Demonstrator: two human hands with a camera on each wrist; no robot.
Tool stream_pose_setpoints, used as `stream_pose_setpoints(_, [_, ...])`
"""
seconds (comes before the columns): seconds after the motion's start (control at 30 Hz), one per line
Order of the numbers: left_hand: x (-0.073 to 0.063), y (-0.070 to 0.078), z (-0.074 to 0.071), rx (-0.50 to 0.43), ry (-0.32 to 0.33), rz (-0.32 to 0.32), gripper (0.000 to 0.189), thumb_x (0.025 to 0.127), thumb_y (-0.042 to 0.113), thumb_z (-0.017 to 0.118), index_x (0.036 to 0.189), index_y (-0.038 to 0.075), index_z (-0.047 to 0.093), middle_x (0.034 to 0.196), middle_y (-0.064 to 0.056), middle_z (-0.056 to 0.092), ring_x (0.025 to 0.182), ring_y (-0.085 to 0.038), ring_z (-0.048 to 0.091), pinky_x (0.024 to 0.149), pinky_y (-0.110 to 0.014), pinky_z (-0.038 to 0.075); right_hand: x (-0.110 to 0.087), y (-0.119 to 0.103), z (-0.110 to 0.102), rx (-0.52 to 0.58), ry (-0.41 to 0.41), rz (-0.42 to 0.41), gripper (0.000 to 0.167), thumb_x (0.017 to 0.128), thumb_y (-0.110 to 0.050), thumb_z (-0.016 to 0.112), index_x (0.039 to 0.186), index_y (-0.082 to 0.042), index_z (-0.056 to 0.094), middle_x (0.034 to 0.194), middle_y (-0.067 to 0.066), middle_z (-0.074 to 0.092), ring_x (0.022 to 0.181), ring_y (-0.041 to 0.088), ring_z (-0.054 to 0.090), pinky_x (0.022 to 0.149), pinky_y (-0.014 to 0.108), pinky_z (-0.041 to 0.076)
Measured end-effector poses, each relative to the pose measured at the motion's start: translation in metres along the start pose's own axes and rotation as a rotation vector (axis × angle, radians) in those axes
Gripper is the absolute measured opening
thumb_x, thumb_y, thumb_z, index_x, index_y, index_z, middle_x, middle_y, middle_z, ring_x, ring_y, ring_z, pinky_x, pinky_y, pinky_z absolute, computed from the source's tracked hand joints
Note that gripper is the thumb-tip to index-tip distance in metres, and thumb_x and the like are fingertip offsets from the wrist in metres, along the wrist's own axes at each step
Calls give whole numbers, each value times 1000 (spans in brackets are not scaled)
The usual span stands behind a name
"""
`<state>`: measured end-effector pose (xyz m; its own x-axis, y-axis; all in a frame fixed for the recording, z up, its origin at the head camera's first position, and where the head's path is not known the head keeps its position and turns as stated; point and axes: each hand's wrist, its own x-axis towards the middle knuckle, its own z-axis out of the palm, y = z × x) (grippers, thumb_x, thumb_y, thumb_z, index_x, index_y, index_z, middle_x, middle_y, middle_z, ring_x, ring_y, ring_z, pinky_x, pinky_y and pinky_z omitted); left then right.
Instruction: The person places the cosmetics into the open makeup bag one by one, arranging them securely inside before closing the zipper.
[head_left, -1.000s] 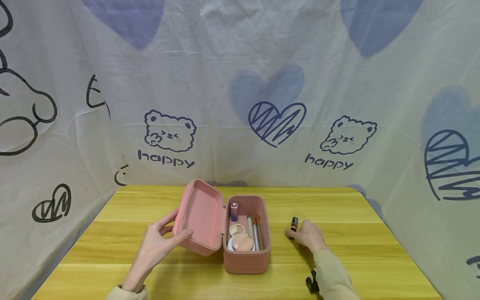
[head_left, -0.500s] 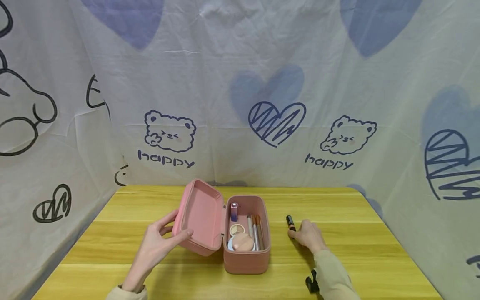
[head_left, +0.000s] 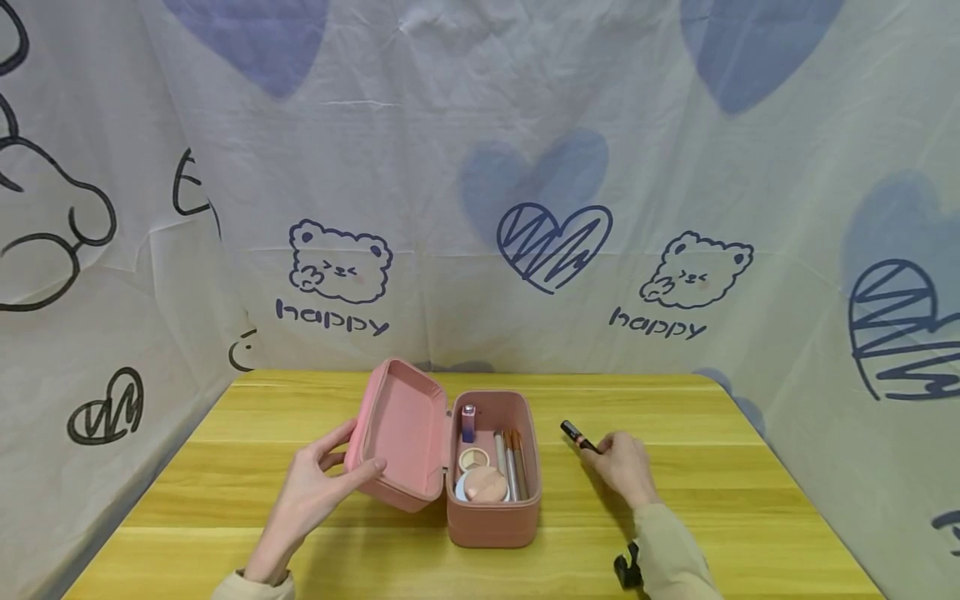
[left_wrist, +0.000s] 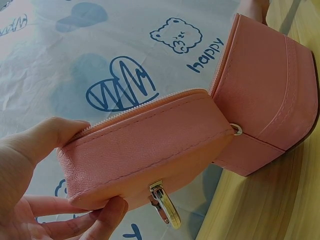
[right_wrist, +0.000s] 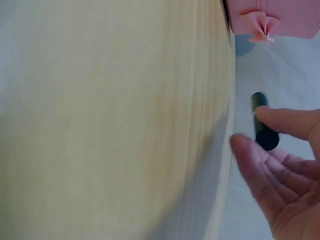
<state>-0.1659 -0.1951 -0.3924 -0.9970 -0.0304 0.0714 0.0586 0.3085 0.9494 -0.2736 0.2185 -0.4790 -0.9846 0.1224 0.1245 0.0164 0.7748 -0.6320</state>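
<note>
My left hand (head_left: 315, 479) holds the raised lid (head_left: 408, 429) of a pink makeup case (head_left: 493, 525), thumb over the rim and fingers on the outside. The left wrist view shows the lid's zip and a gold-coloured ring with a clasp (left_wrist: 165, 205) on its top. Right of the case, my right hand (head_left: 622, 467) pinches a small black cosmetic tube (head_left: 577, 435) with a pinkish band. The right wrist view has the dark tube (right_wrist: 260, 117) between thumb and fingers. Its far end points toward the case.
Inside the case lie a purple-pink tube (head_left: 468, 423), a small round palette (head_left: 474, 459), a round puff (head_left: 486, 484) and several slim pens (head_left: 513, 467). A pink bow (right_wrist: 262, 26) decorates the case's side. The wooden table (head_left: 300, 400) backs onto a printed cloth (head_left: 442, 333).
The black tube has swung from nearly straight ahead to slanting left toward the case, its far end moving left and slightly back, in my right hand. My left hand and the lid stay put.
</note>
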Motion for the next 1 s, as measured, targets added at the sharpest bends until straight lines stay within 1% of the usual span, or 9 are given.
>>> stream_pose_setpoints(0.17, [0, 0, 0, -3, -3, 2, 80, 86, 26, 80, 153, 6, 41, 141, -21, 60, 103, -9, 70, 81, -21, 56, 0, 1, -2, 109, 70, -50, 23, 85, -19, 80, 88, 2, 71, 78, 12, 69, 65, 15, 57, 57, 25, 45])
stream_pose_setpoints(0.4, [0, 0, 1, -4, -3, 1, 80, 86, 26, 80, 153, 7, 41, 139, -21, 62, 104, -10, 70, 81, -21, 56, 3, -2, -6, 389, 134, -54, 22, 89, -13, 77, 102, 5, 72, 84, 16, 72, 65, 18, 67, 58, 21, 52])
stream_pose_setpoints(0.43, [0, 0, 1, -3, -3, 1, 80, 86, 26, 80, 153, 7, 41, 138, -21, 62, 104, -11, 70, 81, -21, 56, 3, -3, -7, 420, 147, -54, 22, 90, -12, 76, 104, 5, 72, 84, 16, 72, 65, 17, 68, 58, 21, 53])
stream_pose_setpoints(0.5, [0, 0, 1, -1, -2, -2, 80, 86, 27, 80, 153, 7, 41, 138, -21, 62, 105, -13, 70, 81, -21, 56, 5, -5, -8, 464, 172, -56, 24, 91, -12, 75, 108, 5, 72, 86, 15, 71, 65, 10, 65, 59, 21, 53])
stream_pose_setpoints(0.6, [0, 0, 1, 5, 0, -5, 81, 86, 27, 80, 153, 6, 41, 138, -21, 62, 107, -15, 70, 82, -21, 55, 7, -8, -10, 495, 205, -72, 26, 93, -10, 72, 113, 7, 70, 89, 13, 68, 69, 1, 59, 64, 16, 51])
stream_pose_setpoints(0.7, [0, 0, 1, 10, 1, -3, 81, 86, 27, 80, 153, 6, 41, 139, -21, 62, 109, -17, 70, 82, -20, 55, 9, -11, -12, 514, 226, -98, 26, 95, -8, 69, 116, 8, 68, 94, 15, 64, 75, -4, 53, 68, 10, 46])
stream_pose_setpoints(0.83, [0, 1, 1, 11, 1, -1, 81, 86, 27, 80, 153, 6, 41, 139, -21, 62, 110, -17, 70, 82, -20, 54, 11, -15, -14, 534, 249, -135, 26, 96, -8, 68, 118, 6, 68, 105, 24, 67, 80, -9, 55, 72, 7, 45])
stream_pose_setpoints(0.93, [0, 1, 1, 10, 1, -3, 81, 86, 27, 80, 153, 6, 41, 138, -21, 62, 110, -19, 70, 82, -20, 54, 12, -18, -15, 530, 257, -154, 27, 95, -8, 68, 120, 3, 69, 110, 26, 70, 80, -11, 57, 72, 7, 46])
stream_pose_setpoints(1.0, [0, 1, 0, 10, 0, -4, 81, 86, 27, 80, 153, 5, 41, 139, -21, 61, 111, -20, 69, 82, -20, 55, 12, -20, -17, 528, 255, -169, 27, 95, -7, 68, 121, 2, 69, 110, 26, 71, 79, -11, 57, 69, 9, 46])
